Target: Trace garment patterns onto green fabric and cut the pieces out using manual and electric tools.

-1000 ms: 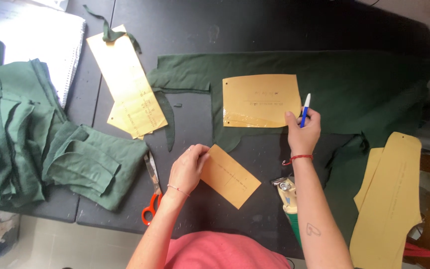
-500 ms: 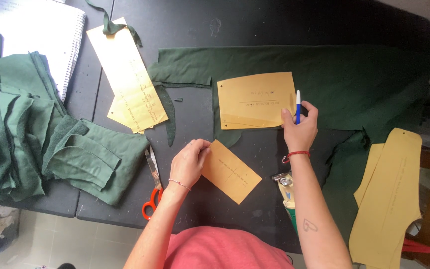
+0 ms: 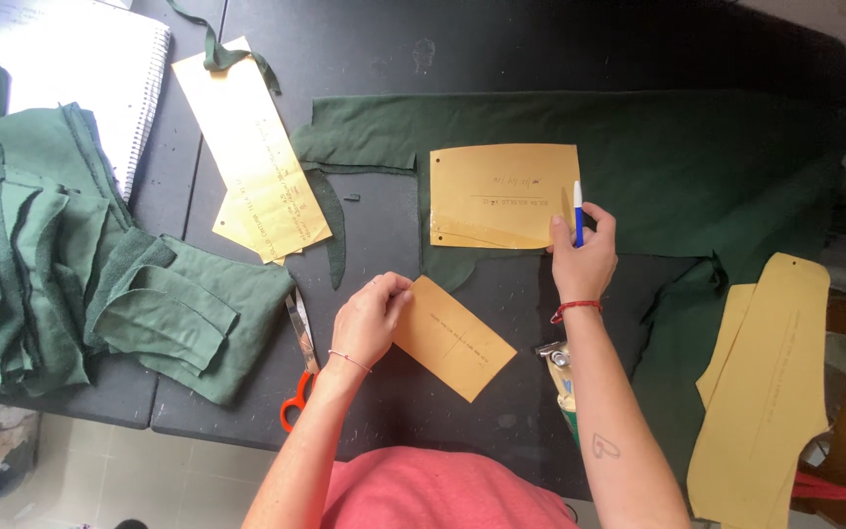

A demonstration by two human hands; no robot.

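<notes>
Right hand point(image 3: 583, 257) is closed around a blue and white pen point(image 3: 578, 210), which stands upright between the fingers with its upper end over the right edge of a rectangular yellow paper pattern point(image 3: 501, 196). That pattern lies flat on a large piece of dark green cloth point(image 3: 697, 167) spread over the dark table point(image 3: 364, 59). A red band sits on the right wrist.

Left hand point(image 3: 369, 318) is loosely curled, its fingertips resting on the upper left corner of a smaller yellow pattern piece point(image 3: 454, 338), which lies tilted on the bare table near the person's body; it grips nothing.

Just left of that hand, scissors with orange handles point(image 3: 298, 362) lie on the table, the blades pointing away from the person. Farther left is a pile of cut green cloth pieces point(image 3: 41, 255). Two long yellow patterns point(image 3: 252, 157) lie overlapped above the scissors, beside a spiral notebook point(image 3: 80, 59). At the far right, a long curved yellow pattern point(image 3: 771, 392) lies at the table's edge.
</notes>
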